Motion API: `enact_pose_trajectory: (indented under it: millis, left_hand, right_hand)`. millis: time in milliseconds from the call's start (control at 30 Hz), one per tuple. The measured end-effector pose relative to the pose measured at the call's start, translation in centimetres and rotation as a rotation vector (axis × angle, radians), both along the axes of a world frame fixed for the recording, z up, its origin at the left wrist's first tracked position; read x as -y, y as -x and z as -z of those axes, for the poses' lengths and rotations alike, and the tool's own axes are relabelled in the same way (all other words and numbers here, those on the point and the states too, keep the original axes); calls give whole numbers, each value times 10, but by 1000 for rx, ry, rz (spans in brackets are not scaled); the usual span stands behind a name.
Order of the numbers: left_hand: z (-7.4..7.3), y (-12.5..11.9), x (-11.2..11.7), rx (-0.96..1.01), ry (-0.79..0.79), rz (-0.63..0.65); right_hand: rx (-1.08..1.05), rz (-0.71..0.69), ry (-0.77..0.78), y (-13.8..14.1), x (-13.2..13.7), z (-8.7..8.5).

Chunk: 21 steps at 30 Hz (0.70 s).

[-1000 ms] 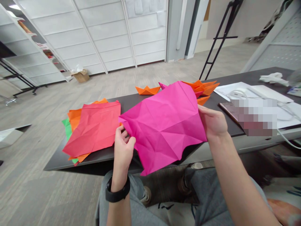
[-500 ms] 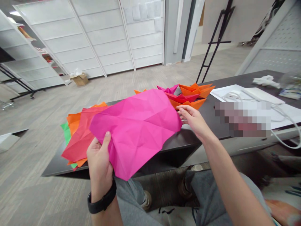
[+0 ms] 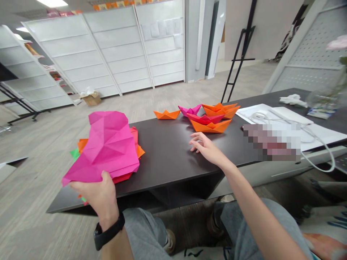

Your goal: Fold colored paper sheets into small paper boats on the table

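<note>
My left hand (image 3: 99, 193) grips the near edge of a creased pink paper sheet (image 3: 107, 146) and holds it over a stack of red, orange and green sheets (image 3: 136, 143) at the left end of the dark table (image 3: 168, 155). My right hand (image 3: 206, 148) hovers open above the table's middle, fingers spread, holding nothing. Just beyond it sit folded paper boats: an orange boat (image 3: 210, 126) nearest, a red boat (image 3: 204, 118), a pink boat (image 3: 190, 109) and more orange ones behind.
A lone orange boat (image 3: 166, 114) sits at the table's far edge. To the right lie white papers and a cable (image 3: 284, 115), a blurred patch and crumpled tissue (image 3: 292, 99). A black easel (image 3: 238, 54) and white shelving (image 3: 108, 54) stand beyond.
My right hand let go of the pink sheet and moved toward the boats. My left hand carried the sheet leftward, over the coloured stack.
</note>
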<state>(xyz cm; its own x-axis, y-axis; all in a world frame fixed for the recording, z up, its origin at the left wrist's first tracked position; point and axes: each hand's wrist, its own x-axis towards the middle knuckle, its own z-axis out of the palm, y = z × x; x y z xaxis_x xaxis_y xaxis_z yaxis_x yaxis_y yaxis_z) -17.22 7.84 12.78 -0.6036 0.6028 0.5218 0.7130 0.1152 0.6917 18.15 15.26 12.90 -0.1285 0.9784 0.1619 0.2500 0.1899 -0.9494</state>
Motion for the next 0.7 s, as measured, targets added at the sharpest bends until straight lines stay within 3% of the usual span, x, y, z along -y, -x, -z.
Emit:
enact_pose_trajectory:
  millis: [33, 167, 233, 267, 333, 400, 500, 567, 700]
  left_hand:
    - [-5, -5, 5, -4, 10, -90]
    - [-27, -22, 18, -161, -68, -177]
    - [-34, -25, 17, -299, -90, -148]
    - [-35, -24, 15, -364, -63, -76]
    - [-29, -21, 8, -439, 62, 135]
    - [-13, -16, -2, -437, 214, 280]
    - [14, -10, -11, -440, 434, 370]
    - [26, -10, -13, -471, 507, 382]
    - [23, -14, -10, -490, 558, 344]
  right_hand:
    - [20, -4, -3, 0, 0, 0]
    - [85, -16, -13, -1, -1, 1]
    - [115, -15, -21, 0, -1, 1]
    - [131, -15, -31, 0, -1, 1]
    - [173, -18, -54, 2, 3, -1]
    - [237, -18, -79, 5, 9, -7]
    - [398, -30, -135, 19, 8, -22]
    - [547, -56, -180, 35, -7, -36]
    - [766, 16, -209, 80, -73, -61]
